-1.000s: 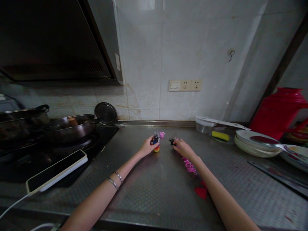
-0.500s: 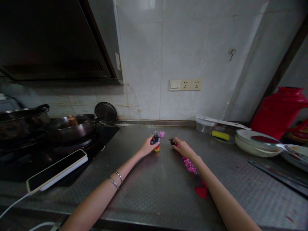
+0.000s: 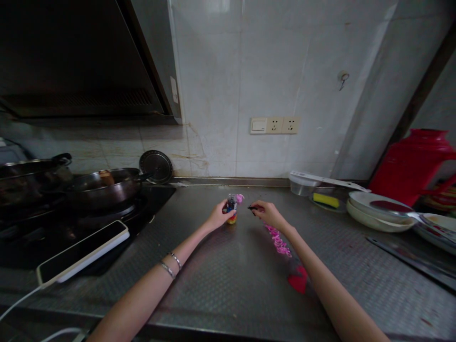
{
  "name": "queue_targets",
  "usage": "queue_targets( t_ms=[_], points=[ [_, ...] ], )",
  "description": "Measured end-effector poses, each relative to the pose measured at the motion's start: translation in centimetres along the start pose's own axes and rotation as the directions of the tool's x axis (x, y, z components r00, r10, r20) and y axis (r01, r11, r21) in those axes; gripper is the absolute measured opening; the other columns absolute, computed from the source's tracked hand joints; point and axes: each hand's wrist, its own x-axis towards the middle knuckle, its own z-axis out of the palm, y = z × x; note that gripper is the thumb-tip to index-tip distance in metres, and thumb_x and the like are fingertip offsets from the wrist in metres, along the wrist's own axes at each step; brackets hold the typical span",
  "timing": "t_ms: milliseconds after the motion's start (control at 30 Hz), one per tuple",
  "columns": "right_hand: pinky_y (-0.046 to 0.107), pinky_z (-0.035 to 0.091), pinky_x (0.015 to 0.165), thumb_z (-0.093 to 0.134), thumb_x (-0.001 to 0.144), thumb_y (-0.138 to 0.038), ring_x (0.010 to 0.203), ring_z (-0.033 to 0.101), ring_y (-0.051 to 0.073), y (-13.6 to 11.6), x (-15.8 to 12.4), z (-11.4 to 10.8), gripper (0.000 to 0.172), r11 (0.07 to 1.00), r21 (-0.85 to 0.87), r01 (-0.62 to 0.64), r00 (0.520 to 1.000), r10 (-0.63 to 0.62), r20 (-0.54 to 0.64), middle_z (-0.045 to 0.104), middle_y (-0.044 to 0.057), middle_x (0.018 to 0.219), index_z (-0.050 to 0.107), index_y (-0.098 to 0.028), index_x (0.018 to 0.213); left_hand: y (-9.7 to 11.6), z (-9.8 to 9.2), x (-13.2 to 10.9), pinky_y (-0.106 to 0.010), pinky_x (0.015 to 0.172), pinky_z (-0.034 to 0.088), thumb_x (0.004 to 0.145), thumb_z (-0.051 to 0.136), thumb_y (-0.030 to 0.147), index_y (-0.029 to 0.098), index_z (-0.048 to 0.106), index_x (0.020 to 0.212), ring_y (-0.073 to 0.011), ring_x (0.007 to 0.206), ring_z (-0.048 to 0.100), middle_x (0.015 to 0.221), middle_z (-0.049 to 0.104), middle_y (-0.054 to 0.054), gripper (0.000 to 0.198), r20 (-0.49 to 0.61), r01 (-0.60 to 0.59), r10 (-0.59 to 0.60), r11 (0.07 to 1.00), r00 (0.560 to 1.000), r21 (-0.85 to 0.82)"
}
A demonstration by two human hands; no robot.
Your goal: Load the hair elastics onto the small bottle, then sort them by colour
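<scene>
My left hand (image 3: 218, 215) is wrapped round a small clear jar (image 3: 232, 209), which stands upright on the counter. Black, blue, red and yellow contents show through its wall. A pink bunch (image 3: 240, 198) sits close beside the jar's top, on its right. My right hand (image 3: 267, 212) is closed in a pinch a short way to the right, with a small black piece (image 3: 251, 208) at its fingertips, too small to make out. Under the right forearm lies a row of pink loops (image 3: 278, 241), like little bands. Nearer me is a red piece (image 3: 298, 280), partly beside the arm.
The metal counter (image 3: 199, 285) runs to the tiled wall. A phone (image 3: 83, 254) on a white block and pans (image 3: 107, 192) on the stove are at left. On the right are bowls (image 3: 379, 216), a yellow sponge (image 3: 326, 200), a knife (image 3: 409, 259) and a red thermos (image 3: 411, 164).
My right hand has shifted slightly left toward the jar, carrying the small black piece. More of the pink loops shows now. My left hand keeps its hold on the jar.
</scene>
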Motion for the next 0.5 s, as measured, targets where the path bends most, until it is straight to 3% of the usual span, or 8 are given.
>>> queue_targets(
  t_ms=[133,267,500],
  points=[
    [0.020,0.043,0.051,0.050,0.075,-0.028,0.053,0.054,0.009,-3.0,1.7,-1.3,0.026,0.994,0.088,0.066,0.998,-0.067,0.006,0.063,0.002,0.071,0.062,-0.014,0.093,-0.2,0.1,0.0,-0.027,0.073,0.046,0.073,0.059,0.029,0.012,0.053,0.106,-0.0152,0.081,0.056,0.093,0.061,-0.006,0.038,-0.001,0.000,0.000,1.000,1.000,-0.013],
    [0.022,0.045,0.060,0.052,0.073,-0.021,0.066,0.057,0.011,-6.1,4.2,-2.3,0.020,0.982,0.024,0.187,0.982,-0.187,-0.010,0.064,0.002,0.076,0.063,-0.014,0.089,-0.4,0.3,0.1,-0.026,0.072,0.046,0.073,0.059,0.026,0.013,0.054,0.105,-0.0140,0.080,0.055,0.092,0.060,-0.005,0.035,0.003,-0.001,0.001,1.000,1.000,-0.030],
    [0.022,0.043,0.066,0.050,0.066,-0.005,0.068,0.056,0.011,-8.5,7.1,-2.4,0.025,0.909,-0.231,0.348,0.929,-0.300,0.218,0.065,0.003,0.078,0.067,-0.014,0.083,-0.2,0.2,0.0,-0.026,0.071,0.046,0.073,0.057,0.026,0.014,0.054,0.105,-0.0144,0.082,0.056,0.095,0.061,-0.005,0.035,0.004,-0.004,0.004,0.999,1.000,-0.037]
  ],
)
